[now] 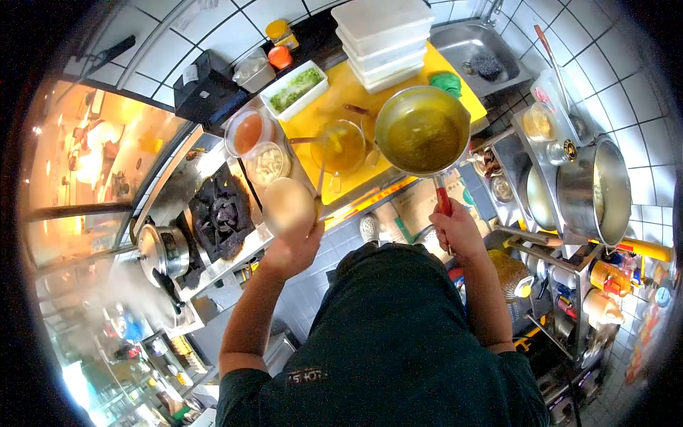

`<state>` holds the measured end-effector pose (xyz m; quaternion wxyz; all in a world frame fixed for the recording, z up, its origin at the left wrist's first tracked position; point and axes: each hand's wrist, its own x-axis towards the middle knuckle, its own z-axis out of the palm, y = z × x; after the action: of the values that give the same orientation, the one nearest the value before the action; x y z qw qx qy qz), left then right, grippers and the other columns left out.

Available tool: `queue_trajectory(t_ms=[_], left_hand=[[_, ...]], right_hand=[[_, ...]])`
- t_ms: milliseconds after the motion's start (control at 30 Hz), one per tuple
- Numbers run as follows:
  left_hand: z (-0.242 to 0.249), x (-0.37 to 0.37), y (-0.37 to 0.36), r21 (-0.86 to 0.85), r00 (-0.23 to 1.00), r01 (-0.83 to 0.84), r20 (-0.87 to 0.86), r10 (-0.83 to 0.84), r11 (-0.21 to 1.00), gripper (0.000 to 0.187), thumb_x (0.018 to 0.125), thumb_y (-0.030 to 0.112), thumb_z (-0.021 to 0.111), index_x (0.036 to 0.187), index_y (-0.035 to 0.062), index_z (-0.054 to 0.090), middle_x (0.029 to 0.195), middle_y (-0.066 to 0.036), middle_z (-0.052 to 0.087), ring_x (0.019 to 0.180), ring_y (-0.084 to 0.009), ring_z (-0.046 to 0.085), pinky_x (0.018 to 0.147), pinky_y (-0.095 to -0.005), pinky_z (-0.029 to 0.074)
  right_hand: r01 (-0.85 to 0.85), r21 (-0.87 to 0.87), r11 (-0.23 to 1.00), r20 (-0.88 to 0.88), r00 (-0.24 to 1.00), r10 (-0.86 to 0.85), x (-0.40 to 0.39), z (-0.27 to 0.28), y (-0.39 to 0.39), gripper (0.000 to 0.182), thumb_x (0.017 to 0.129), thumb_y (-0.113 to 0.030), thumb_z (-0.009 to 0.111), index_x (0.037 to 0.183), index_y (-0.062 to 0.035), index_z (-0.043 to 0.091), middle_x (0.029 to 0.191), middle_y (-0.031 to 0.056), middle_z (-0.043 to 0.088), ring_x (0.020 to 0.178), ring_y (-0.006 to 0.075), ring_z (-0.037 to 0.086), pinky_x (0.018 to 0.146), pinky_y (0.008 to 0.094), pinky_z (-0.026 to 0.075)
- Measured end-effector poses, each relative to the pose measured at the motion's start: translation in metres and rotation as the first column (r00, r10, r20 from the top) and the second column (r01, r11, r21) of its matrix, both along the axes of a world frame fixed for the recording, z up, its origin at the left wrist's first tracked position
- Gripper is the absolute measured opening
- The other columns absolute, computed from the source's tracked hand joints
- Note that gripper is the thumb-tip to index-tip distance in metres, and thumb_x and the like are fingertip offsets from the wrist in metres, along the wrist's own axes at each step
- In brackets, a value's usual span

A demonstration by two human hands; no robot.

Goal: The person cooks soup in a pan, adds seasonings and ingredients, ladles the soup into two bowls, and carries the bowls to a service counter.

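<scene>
My right hand (459,229) is wrapped round the red handle of a saucepan (420,132), which holds a greenish-yellow liquid with darker bits and hangs over the right part of a yellow cutting board (455,114). My left hand (294,252) is closed at the edge of a blurred, round, pale container (288,205), near the board's front left corner. A thin utensil (321,176) rises beside that container, its lower end hidden at my fingers. On the board stands a clear jug (338,148) with orange-yellow liquid, a handle lying across its rim.
Beside the board are a tub of white pieces (269,164), a tub of orange-red sauce (247,133) and a tray of chopped greens (295,89). Stacked white boxes (384,43) stand behind. A burner (220,213) and lidded pot (162,252) lie left, a sink (491,53) at back right.
</scene>
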<state>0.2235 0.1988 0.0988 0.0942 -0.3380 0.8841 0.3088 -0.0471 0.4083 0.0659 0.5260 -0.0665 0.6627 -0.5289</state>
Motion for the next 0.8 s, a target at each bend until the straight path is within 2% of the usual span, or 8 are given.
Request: queue_trajectory(t_ms=[33,133,233,333,433,533,667,800], left_hand=[[-0.045,0.028,-0.006,-0.275,0.928,0.232,-0.225,-0.297,0.933,0.023,0.094,0.012,0.059,0.113,-0.0004,0.056,0.101,-0.02,0.06,0.093,-0.0371,0.059,0.084,-0.0433,0.052],[-0.046,0.032,-0.007,-0.567,0.806,0.411,-0.141,-0.575,0.714,0.022,0.095,0.015,0.058,0.11,-0.0009,0.055,0.099,-0.023,0.058,0.094,-0.039,0.059,0.082,-0.0447,0.051],[-0.022,0.028,0.008,-0.19,0.962,0.039,-0.257,-0.088,0.981,0.021,0.09,0.01,0.063,0.107,-0.0015,0.059,0.095,-0.02,0.06,0.09,-0.0355,0.062,0.081,-0.0436,0.053],[-0.01,0.035,0.002,-0.391,0.917,0.229,-0.222,-0.332,0.892,0.033,0.086,0.004,0.066,0.117,-0.0057,0.06,0.119,-0.03,0.061,0.097,-0.0373,0.069,0.077,-0.0398,0.06],[0.009,0.022,0.008,-0.645,0.719,0.152,-0.448,-0.531,0.749,0.033,0.079,0.002,0.07,0.111,-0.0012,0.066,0.112,-0.019,0.064,0.084,-0.0289,0.068,0.073,-0.039,0.057],[0.023,-0.005,0.019,-0.489,0.668,0.208,-0.562,-0.488,0.847,0.036,0.08,0.002,0.07,0.115,-0.0002,0.067,0.119,-0.02,0.064,0.087,-0.0289,0.069,0.073,-0.0386,0.057],[0.028,-0.055,0.021,-0.036,0.904,0.236,-0.357,-0.233,0.971,0.031,0.085,0.016,0.069,0.11,0.0008,0.058,0.109,-0.02,0.061,0.09,-0.0356,0.066,0.077,-0.0441,0.054],[0.034,-0.057,0.013,-0.248,0.774,0.497,-0.306,-0.554,0.831,0.029,0.089,0.017,0.065,0.11,-0.0018,0.056,0.103,-0.022,0.06,0.092,-0.0376,0.064,0.077,-0.0448,0.053]], right_hand=[[-0.002,0.006,1.0,-0.009,1.0,0.002,0.001,0.002,0.0,0.012,0.088,-0.009,0.061,0.091,-0.0067,0.05,0.054,0.0,0.046,0.035,0.0101,0.039,0.033,0.0254,0.03],[-0.007,-0.053,0.999,0.012,1.0,0.007,0.0,-0.009,0.002,0.013,0.089,-0.009,0.062,0.09,-0.0066,0.05,0.054,0.0,0.046,0.035,0.01,0.039,0.033,0.0256,0.03],[-0.034,0.006,0.999,-0.027,0.999,0.035,0.0,-0.008,0.003,0.013,0.089,-0.01,0.062,0.091,-0.0064,0.05,0.054,-0.0001,0.046,0.035,0.01,0.039,0.033,0.0256,0.03],[-0.027,-0.011,1.0,0.0,1.0,0.027,0.002,-0.01,0.003,0.013,0.089,-0.009,0.062,0.091,-0.0066,0.049,0.054,-0.0001,0.046,0.035,0.01,0.04,0.033,0.0253,0.03],[-0.034,-0.003,0.999,0.002,0.999,0.034,0.005,-0.009,0.002,0.013,0.089,-0.009,0.062,0.092,-0.0064,0.049,0.055,-0.0002,0.047,0.036,0.0101,0.04,0.033,0.0255,0.031],[-0.059,0.004,0.998,-0.037,0.998,0.059,0.009,-0.009,0.003,0.013,0.089,-0.008,0.062,0.092,-0.0061,0.049,0.057,0.0005,0.048,0.037,0.0102,0.041,0.034,0.0258,0.032],[-0.173,0.118,0.978,-0.226,0.954,0.196,0.011,-0.014,0.004,0.014,0.088,-0.008,0.062,0.093,-0.0058,0.049,0.059,0.0013,0.049,0.039,0.0105,0.043,0.035,0.0263,0.033],[-0.177,0.106,0.979,-0.281,0.939,0.2,0.014,-0.029,0.017,0.013,0.088,-0.008,0.062,0.093,-0.0054,0.05,0.059,0.0015,0.049,0.04,0.0111,0.045,0.036,0.0271,0.034]])
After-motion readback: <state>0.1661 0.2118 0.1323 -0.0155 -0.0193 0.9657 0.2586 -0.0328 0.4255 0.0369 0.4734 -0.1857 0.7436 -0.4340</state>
